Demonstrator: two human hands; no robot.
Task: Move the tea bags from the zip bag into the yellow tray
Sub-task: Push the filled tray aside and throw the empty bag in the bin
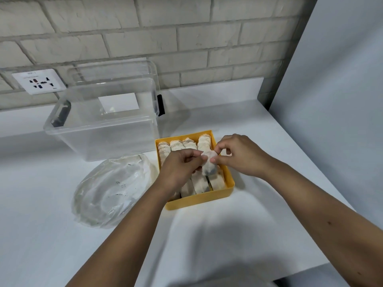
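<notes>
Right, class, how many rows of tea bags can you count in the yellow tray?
4, side by side in the yellow tray: far-left row, second row, third row, far-right row. The left hand and right hand cover their middles, so another may be hidden.

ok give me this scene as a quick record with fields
held item: tea bag, over the yellow tray
left hand: pinches the tea bag
right hand: pinches its upper end
tray contents: packed tea bags in rows
zip bag: lies left of the tray
clear box: behind the zip bag
</notes>
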